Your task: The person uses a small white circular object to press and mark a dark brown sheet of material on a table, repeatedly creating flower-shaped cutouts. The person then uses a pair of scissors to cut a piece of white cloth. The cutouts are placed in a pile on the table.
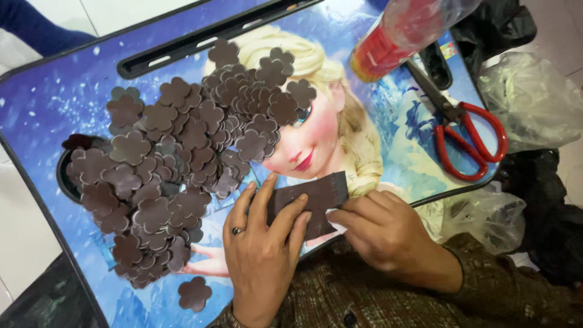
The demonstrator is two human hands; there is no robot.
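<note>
A dark brown rectangular sheet (319,193) lies at the near edge of a small blue picture-printed table (54,97). My left hand (261,243), a ring on one finger, presses flat on the sheet's left part with fingers spread. My right hand (382,228) pinches the sheet's lower right edge, where a bit of white backing shows. A big heap of brown flower-shaped cutouts (182,152) covers the table's left and middle. One loose flower cutout (194,293) sits alone near the front edge.
Red-handled scissors (464,133) lie at the table's right side. A clear plastic bag with red contents (401,33) rests at the top right. Crumpled plastic bags (531,100) and dark cloth lie beyond the right edge. A round cup hole (65,176) sits at the table's left.
</note>
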